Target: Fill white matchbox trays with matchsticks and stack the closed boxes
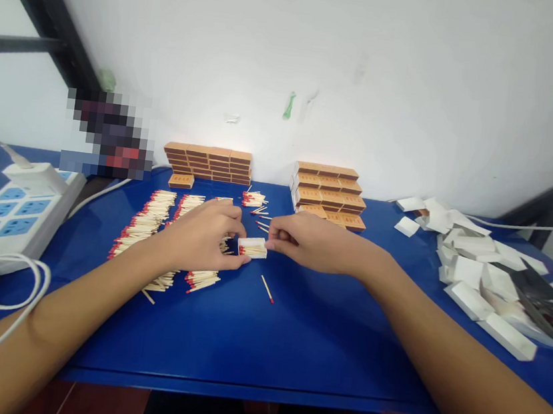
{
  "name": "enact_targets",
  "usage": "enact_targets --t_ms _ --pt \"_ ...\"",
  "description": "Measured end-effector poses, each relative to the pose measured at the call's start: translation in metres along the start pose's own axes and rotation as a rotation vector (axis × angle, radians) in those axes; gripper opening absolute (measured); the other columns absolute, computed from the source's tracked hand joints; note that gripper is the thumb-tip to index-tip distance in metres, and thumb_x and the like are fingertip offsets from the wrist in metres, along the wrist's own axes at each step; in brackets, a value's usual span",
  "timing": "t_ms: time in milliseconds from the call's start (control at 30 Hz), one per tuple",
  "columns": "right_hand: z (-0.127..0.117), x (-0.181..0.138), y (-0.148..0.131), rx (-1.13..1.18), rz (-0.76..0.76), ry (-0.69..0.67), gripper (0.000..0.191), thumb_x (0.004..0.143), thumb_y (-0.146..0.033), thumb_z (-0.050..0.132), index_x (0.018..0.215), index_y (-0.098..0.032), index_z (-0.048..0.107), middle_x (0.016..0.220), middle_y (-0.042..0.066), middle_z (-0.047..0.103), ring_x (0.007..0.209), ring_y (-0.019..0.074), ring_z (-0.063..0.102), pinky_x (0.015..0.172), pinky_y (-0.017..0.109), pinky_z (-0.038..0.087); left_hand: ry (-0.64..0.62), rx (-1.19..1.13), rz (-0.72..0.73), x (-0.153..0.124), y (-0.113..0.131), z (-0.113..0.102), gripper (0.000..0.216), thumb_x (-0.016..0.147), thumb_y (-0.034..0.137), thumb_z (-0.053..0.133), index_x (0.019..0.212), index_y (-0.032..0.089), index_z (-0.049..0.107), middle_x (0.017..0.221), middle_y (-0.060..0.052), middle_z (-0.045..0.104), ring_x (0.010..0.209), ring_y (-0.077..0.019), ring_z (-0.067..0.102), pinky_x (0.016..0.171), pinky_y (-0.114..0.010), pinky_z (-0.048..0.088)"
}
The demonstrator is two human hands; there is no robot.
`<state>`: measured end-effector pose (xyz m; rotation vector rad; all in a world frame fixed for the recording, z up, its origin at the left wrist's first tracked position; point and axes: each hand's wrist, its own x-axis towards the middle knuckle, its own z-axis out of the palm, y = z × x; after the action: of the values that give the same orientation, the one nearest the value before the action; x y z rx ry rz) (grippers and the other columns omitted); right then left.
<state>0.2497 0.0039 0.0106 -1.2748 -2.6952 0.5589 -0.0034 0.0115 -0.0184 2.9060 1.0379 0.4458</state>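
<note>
A small white matchbox tray with several red-tipped matches in it sits between my two hands, low over the blue table. My left hand grips its left end, thumb at the near side and fingers at the far side. At the right end, the fingertips of my right hand pinch together against the tray's edge. One loose match lies in front of the tray. Rows of matches spread to the left, partly hidden under my left hand and forearm. A smaller bunch of matches lies beyond the tray.
Stacked brown matchboxes stand against the wall at back left, with another stepped stack at back right. White empty trays are heaped on the right. A power strip with a looping white cable occupies the table's left.
</note>
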Motion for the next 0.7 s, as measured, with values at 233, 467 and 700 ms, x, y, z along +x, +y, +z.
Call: enact_targets --t_ms 233,467,700 --pt "-0.002 -0.005 -0.01 0.136 -0.149 -0.287 0.014 0.09 -0.012 0.074 0.096 -0.024 0.078 0.089 0.0 0.072 0.076 0.0154 0.063 0.065 0.027 0.046 0.003 0.003 0.002 0.001 0.001 -0.001 0.029 0.089 0.045 0.073 0.095 0.018 0.081 0.085 -0.005 0.066 0.088 -0.0241 0.061 0.08 -0.038 0.044" --pt "0.002 -0.002 -0.009 0.165 -0.069 -0.216 0.01 0.098 -0.021 0.063 0.095 -0.022 0.072 0.088 0.001 0.072 0.071 0.015 0.06 0.062 0.027 0.044 -0.004 0.011 0.002 0.001 0.002 -0.002 0.031 0.09 0.048 0.074 0.093 0.018 0.081 0.083 -0.005 0.064 0.086 -0.0238 0.061 0.08 -0.039 0.043" --pt "0.021 0.012 -0.003 0.091 -0.031 0.131 0.007 0.099 -0.021 0.062 0.095 -0.02 0.067 0.095 0.004 0.067 0.083 0.0169 0.058 0.071 0.029 0.042 0.005 -0.003 0.011 0.001 0.004 -0.002 0.031 0.091 0.047 0.074 0.093 0.017 0.08 0.082 -0.004 0.063 0.083 -0.0228 0.059 0.08 -0.038 0.043"
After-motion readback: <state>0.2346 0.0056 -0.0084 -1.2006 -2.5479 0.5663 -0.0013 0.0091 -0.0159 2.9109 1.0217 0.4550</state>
